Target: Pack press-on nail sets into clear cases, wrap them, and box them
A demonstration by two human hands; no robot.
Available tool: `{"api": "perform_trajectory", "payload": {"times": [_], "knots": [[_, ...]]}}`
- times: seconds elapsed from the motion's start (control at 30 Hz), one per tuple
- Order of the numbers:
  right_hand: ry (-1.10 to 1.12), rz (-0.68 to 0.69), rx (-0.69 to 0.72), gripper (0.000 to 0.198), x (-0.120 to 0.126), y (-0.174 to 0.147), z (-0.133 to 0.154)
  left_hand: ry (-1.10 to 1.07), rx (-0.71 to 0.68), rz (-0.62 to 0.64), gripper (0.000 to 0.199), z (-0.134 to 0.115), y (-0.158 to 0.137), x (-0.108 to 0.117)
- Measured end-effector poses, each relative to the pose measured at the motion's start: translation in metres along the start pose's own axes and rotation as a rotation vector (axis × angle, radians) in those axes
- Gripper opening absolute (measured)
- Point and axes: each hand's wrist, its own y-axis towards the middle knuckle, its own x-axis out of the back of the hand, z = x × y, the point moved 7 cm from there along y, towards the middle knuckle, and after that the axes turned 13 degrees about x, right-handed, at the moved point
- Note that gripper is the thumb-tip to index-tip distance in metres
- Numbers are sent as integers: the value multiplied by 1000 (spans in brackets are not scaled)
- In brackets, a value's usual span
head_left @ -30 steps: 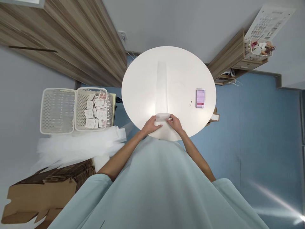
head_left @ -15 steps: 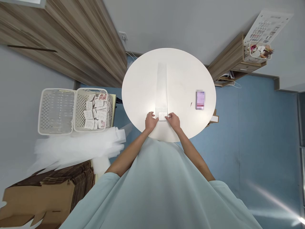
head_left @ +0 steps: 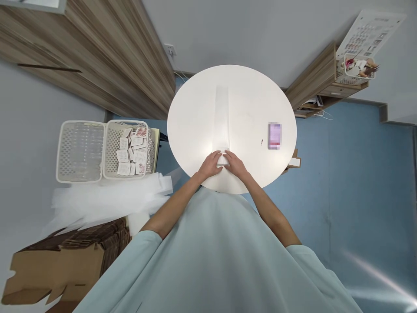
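Note:
On the round white table [head_left: 192,117] a long translucent wrapping strip [head_left: 221,117] stretches away from me. At its near end sits a small white packet [head_left: 223,161], partly covered by my fingers; its exact kind is hidden. My left hand [head_left: 211,165] is closed on the packet's left side, fingers over the top and thumb at the near edge. From the right, my right hand [head_left: 235,165] grips the same packet in a mirrored way. The fingertips of both hands almost meet above it.
A purple-screened phone-like object [head_left: 275,136] and a small dark scrap [head_left: 261,142] lie on the table's right side. To the left stand a basket of small packets [head_left: 126,169], a basket of clear plastic pieces [head_left: 60,152], white wrapping sheets [head_left: 110,198] and stacked cardboard [head_left: 58,269].
Both hands have moved inward from the packet's near corners and closed over it, fingers now on top. The near end of the strip appears folded around the packet.

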Motion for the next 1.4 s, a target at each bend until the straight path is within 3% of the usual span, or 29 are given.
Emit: {"api": "perform_trajectory", "payload": {"times": [0.23,0.43,0.53,0.7,0.97,1.07,1.13,1.27,1.4], "knots": [[140,-119,-32,56,-19,-40,17,-77,21,54,67,14,-39,-11],[334,-223,-150,48,-18,-65,20,-290,222,70,63,23,-60,-8],[379,-301,-218,42,-11,-59,15,-377,359,66,57,30,-55,-2],[363,-373,-328,36,-3,-39,2,-447,461,-31,27,37,-36,9],[316,-362,-546,26,-6,-17,-21,-357,684,-180,14,42,-19,5],[197,-347,-545,31,-1,-10,-18,-259,615,-281,31,37,-17,13],[74,-328,-429,34,5,-1,-8,-149,441,-295,39,26,-12,19],[-22,-157,-88,44,3,15,11,-38,101,-129,50,8,1,16],[-25,-35,6,58,-8,2,11,-36,47,16,52,10,-4,9]]}}
